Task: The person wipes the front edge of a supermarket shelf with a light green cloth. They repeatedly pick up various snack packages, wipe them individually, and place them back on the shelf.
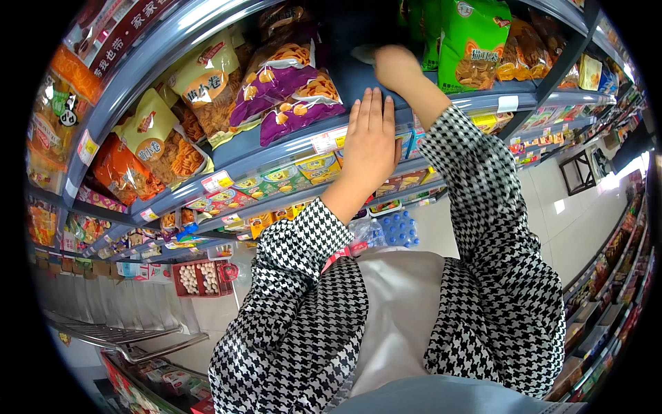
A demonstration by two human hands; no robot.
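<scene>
My left hand (368,145) lies flat over the front edge of a grey shelf (362,83), its fingers stretched out side by side and nothing held. Deeper in on the same shelf, my right hand (397,67) is curled and blurred by motion. From its left side pokes a pale grey piece, probably a cloth (364,54); most of it is hidden in the grip. Left of my hands lie purple snack bags (300,103) with round crackers pictured on them. A bright green snack bag (473,49) stands upright to the right of my right hand.
Yellow-topped snack bags (204,88) and an orange bag (126,168) fill the shelf's left part. A price tag (328,141) sits on the shelf edge. Colourful boxes (279,181) line a lower shelf. Blue-capped bottles (401,227) and a red crate of eggs (201,279) are below.
</scene>
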